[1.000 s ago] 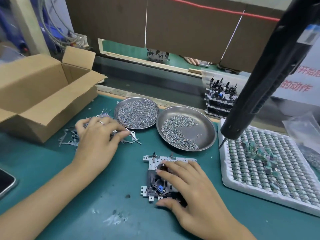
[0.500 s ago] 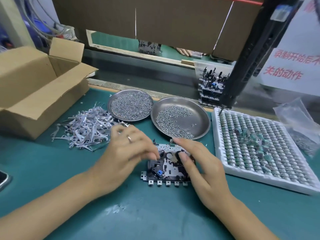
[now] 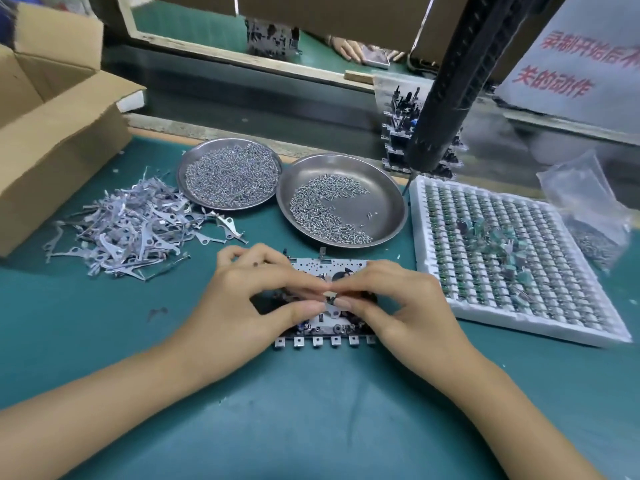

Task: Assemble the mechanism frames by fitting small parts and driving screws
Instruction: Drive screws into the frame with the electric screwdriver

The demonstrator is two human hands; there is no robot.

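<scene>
Surface: green mat (image 3: pixel 311 427), bearing everything; the work sits near centre.
Cardboard box (image 3: pixel 52 140): far left, flaps open, well apart from the work.
Foam tray (image 3: pixel 512 327): right of the frame, rows of small green parts, light and loose by the look of them.
Electric screwdriver (image 3: pixel 460 81): hangs over the tray's far left corner, untouched, so screws likely come after this fitting.
Screw dishes: the left dish (image 3: pixel 228 143) is heaped, the right dish (image 3: pixel 391 216) is part full, both just beyond the frame.
Lever pile (image 3: pixel 128 223): thin stamped metal pieces on the left, probably springy, sharp-edged, easy to bend.
Mechanism frame (image 3: pixel 325 336): flat on the mat between both hands, near row of tabs showing; stiff sheet metal, light, likely to skate unless pressed down, best held at its edges, clear of the delicate fitted bits.
Left hand (image 3: pixel 256 296): grip curled, thumb and forefinger pinching at the frame's middle.
Right hand (image 3: pixel 398 303): grip curled too, fingertips meeting the left's over a tiny part (image 3: pixel 330 301).
Tiny part: small, slippery I'd judge; which hand truly carries it, I cannot tell.
</scene>
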